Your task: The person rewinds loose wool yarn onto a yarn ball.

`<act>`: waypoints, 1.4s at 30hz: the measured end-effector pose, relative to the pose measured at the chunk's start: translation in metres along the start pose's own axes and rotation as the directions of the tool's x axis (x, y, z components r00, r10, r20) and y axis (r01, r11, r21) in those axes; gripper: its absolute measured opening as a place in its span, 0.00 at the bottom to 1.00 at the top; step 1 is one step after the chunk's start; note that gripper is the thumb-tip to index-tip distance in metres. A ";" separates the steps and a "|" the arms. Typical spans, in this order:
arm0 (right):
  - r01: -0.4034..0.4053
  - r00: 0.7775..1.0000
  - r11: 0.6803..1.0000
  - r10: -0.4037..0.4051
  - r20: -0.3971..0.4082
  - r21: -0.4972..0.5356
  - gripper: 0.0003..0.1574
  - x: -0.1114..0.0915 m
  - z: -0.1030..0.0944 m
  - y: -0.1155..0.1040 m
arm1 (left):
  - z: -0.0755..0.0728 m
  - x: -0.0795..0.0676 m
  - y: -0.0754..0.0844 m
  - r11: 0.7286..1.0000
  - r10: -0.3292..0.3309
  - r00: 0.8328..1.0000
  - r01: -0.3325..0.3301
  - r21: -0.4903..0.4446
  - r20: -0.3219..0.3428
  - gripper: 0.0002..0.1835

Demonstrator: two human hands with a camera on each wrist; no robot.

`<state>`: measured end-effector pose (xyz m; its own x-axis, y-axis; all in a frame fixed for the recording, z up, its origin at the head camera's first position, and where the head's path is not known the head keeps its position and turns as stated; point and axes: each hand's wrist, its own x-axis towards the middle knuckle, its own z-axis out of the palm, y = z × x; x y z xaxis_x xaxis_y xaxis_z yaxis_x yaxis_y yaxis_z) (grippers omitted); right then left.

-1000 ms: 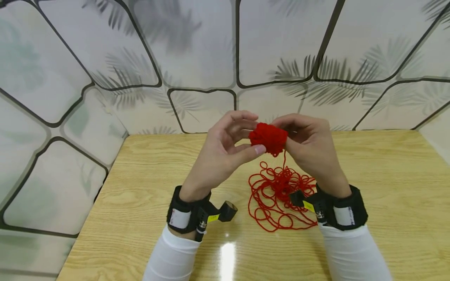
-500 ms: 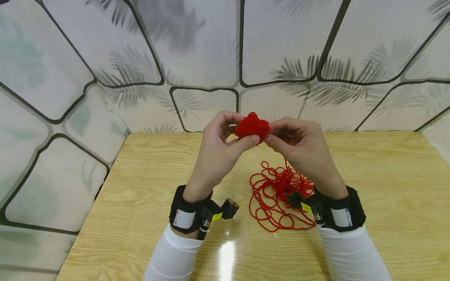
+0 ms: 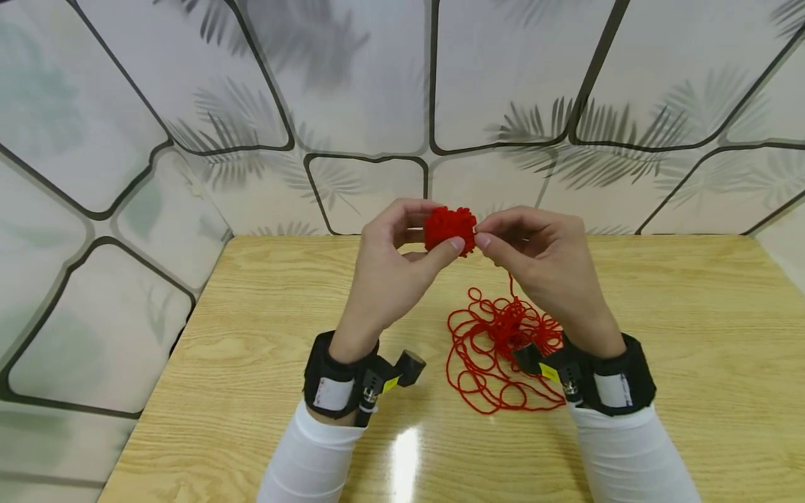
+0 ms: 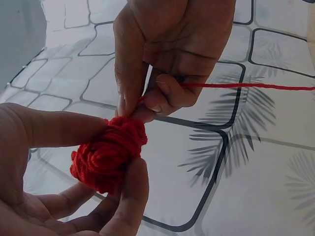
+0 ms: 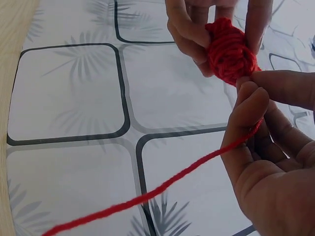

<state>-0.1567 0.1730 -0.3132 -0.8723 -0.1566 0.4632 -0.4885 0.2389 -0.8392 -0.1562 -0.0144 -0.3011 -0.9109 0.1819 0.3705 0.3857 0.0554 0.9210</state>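
Note:
A small ball of red yarn is held up above the table's far edge. My left hand grips it between thumb and fingers, as the left wrist view shows with the wound yarn ball. Right beside it, my right hand pinches the yarn strand with thumb and forefinger at the ball's edge. In the right wrist view the strand runs from between the right fingers down to the lower left. Below the hands, a loose tangle of red yarn lies on the table, one strand rising from it.
The wooden table stretches under both arms. Behind it stands a pale wall with dark outlines and leaf prints. Each wrist wears a black strap with a small camera, the left camera jutting inward.
The yarn ball has moved left and turned in the left hand. The right fingers have drawn back from around the ball to its right edge. The tangle on the table looks nearly the same.

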 end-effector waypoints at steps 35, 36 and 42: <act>0.143 0.989 0.990 -0.142 -0.044 0.014 0.08 -0.006 0.006 -0.017 | 0.000 0.009 -0.021 0.999 0.020 0.998 -0.022 -0.027 -0.066 0.21; 0.146 0.989 0.989 -0.145 -0.042 0.024 0.08 -0.006 0.006 -0.017 | 0.001 0.009 -0.022 1.000 0.027 0.998 -0.028 -0.013 -0.056 0.21; 0.160 0.987 0.985 -0.161 0.019 0.069 0.09 -0.006 0.012 -0.015 | 0.002 0.009 -0.022 1.000 0.011 0.997 -0.010 0.008 -0.076 0.17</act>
<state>-0.1440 0.1585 -0.3068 -0.7816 -0.2108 0.5870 -0.6188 0.1440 -0.7722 -0.1721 -0.0122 -0.3182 -0.9151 0.1074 0.3887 0.3963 0.0610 0.9161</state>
